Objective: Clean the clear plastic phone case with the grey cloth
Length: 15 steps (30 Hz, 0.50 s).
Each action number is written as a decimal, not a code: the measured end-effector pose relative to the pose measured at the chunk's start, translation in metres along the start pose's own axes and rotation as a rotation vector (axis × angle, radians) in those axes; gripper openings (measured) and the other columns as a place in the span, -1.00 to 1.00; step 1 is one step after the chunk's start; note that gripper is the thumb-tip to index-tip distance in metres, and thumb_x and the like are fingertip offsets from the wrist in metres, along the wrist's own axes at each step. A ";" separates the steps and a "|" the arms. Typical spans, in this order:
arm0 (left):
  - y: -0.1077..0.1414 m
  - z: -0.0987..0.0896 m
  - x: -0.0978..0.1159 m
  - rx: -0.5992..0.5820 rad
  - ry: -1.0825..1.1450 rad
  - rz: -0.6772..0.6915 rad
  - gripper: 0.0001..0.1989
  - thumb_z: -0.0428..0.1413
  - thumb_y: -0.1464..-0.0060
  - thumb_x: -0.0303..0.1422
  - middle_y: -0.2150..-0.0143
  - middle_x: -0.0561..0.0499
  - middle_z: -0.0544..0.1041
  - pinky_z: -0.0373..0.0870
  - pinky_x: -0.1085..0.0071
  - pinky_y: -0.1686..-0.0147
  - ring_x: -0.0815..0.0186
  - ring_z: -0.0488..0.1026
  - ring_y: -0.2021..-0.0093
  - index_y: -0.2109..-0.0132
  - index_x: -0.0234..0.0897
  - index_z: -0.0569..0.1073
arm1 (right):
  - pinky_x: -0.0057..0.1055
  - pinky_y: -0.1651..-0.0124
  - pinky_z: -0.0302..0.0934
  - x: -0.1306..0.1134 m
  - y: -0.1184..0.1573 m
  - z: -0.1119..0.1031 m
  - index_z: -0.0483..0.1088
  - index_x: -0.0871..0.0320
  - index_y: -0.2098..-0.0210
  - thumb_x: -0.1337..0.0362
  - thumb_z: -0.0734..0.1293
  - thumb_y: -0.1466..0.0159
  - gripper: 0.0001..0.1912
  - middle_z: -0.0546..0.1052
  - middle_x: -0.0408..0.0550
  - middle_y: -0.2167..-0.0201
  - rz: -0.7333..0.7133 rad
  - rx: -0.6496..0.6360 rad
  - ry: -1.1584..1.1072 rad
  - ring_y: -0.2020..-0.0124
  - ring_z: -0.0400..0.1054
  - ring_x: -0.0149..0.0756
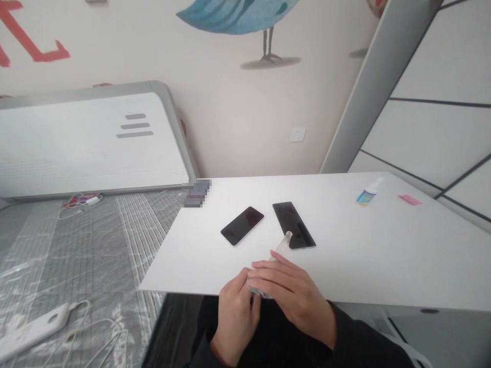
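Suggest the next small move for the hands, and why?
Probably draw the clear plastic packet slightly back toward the body. Both the left hand and right hand are on it at the table's edge, and its upper end sits right against the dark phone, so that would likely avoid nudging the phone.

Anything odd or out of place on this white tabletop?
Yes: a dark, pixelated patch sits at the far edge of the white rectangular tabletop. It looks odd because its blocky blur hides whatever lies there, so the object cannot be identified.
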State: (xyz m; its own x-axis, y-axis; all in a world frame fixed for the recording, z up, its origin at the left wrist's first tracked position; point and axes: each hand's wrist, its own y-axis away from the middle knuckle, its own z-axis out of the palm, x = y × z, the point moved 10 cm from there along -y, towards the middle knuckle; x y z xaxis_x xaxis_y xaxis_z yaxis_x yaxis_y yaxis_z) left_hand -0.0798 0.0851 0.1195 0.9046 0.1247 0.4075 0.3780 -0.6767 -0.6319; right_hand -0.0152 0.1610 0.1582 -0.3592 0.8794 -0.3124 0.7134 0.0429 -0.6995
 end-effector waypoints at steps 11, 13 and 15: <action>0.003 -0.003 0.001 0.066 -0.082 0.001 -0.76 -0.07 -0.32 -0.50 0.40 0.01 0.49 0.36 0.44 0.48 0.32 0.46 0.47 0.27 -0.23 0.44 | -0.15 -0.36 0.15 0.004 0.000 0.001 0.45 0.13 -0.05 0.43 0.10 -0.48 -0.66 0.63 -0.03 0.00 -0.045 -0.037 0.119 -0.16 0.44 -0.29; 0.004 0.000 0.003 0.038 -0.076 0.023 -0.78 -0.06 -0.33 -0.49 0.37 0.02 0.51 0.38 0.44 0.45 0.32 0.47 0.45 0.18 -0.23 0.47 | -0.14 -0.36 0.14 0.010 0.000 -0.006 0.46 0.13 -0.05 0.46 0.08 -0.48 -0.62 0.63 -0.03 -0.01 -0.044 -0.020 0.205 -0.15 0.44 -0.28; 0.003 0.002 0.004 0.014 -0.059 0.027 -0.78 -0.05 -0.35 -0.49 0.34 0.04 0.53 0.40 0.44 0.42 0.33 0.48 0.43 0.05 -0.22 0.48 | -0.09 -0.34 0.15 0.024 0.000 -0.018 0.47 0.15 -0.05 0.51 0.06 -0.45 -0.58 0.62 0.00 -0.02 0.017 0.032 0.321 -0.15 0.44 -0.23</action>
State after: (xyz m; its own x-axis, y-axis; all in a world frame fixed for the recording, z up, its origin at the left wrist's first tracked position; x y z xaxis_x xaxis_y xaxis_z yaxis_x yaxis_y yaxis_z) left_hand -0.0748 0.0850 0.1178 0.9243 0.1497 0.3511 0.3560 -0.6703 -0.6511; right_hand -0.0125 0.1910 0.1623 -0.1355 0.9848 -0.1089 0.6967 0.0165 -0.7171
